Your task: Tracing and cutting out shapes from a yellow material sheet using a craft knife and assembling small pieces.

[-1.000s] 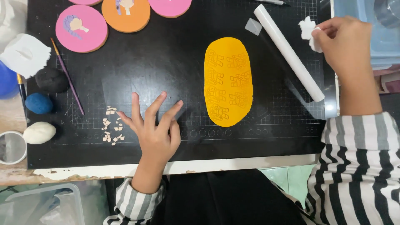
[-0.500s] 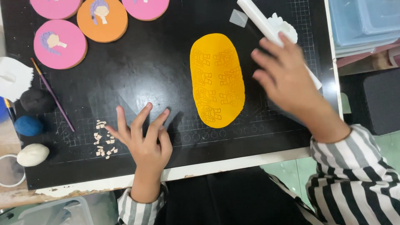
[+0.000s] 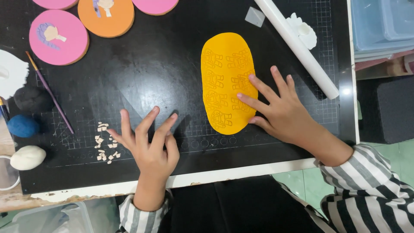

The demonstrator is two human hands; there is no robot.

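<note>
Black gridded cutting mat (image 3: 172, 77) covers the worktop below me. My right hand (image 3: 282, 114) lies flat with fingers spread, fingertips (image 3: 251, 77) pressing the right edge of the flat orange oval clay slab (image 3: 226, 82) stamped with figures, mid-mat. My left hand (image 3: 148, 142) rests open on the mat, fingers splayed, holding nothing, just beside small beige clay bits (image 3: 105, 144). A white rolling pin (image 3: 297, 45) lies diagonally nearby.

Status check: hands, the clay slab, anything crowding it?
Right hand spread, fingers on orange stamped clay oval. Left hand fingertips on black cutting mat, holding nothing. White roller lies apart, upper right.
</note>
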